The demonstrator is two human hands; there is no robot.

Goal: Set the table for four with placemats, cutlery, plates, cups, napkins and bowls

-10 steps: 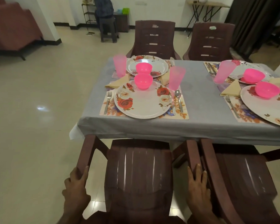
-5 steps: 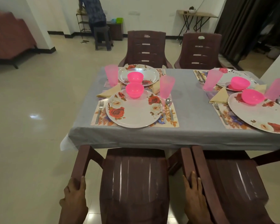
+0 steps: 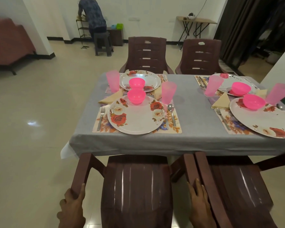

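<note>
The grey-clothed table [image 3: 192, 116] carries several place settings. The near-left one has a floral placemat [image 3: 174, 127], a rose-patterned plate [image 3: 136, 119], a pink bowl [image 3: 136, 96] on its far rim, a fork [image 3: 101, 117], a spoon [image 3: 171, 112], a pink cup [image 3: 168, 92] and a folded yellow napkin [image 3: 111, 98]. Before it stands a dark brown plastic chair [image 3: 136, 190]. My left hand [image 3: 72, 209] grips its left armrest. My right hand [image 3: 200, 206] holds its right armrest.
A second brown chair [image 3: 237, 186] stands tight against the held chair's right side. Two more chairs [image 3: 146, 55] face me across the table. A person [image 3: 92, 18] bends over a shelf at the far wall, beside a stool [image 3: 103, 43]. Open tiled floor lies to the left.
The view has drawn back and risen, so the table sits lower in frame. Both hands have stayed on the armrests of the near chair.
</note>
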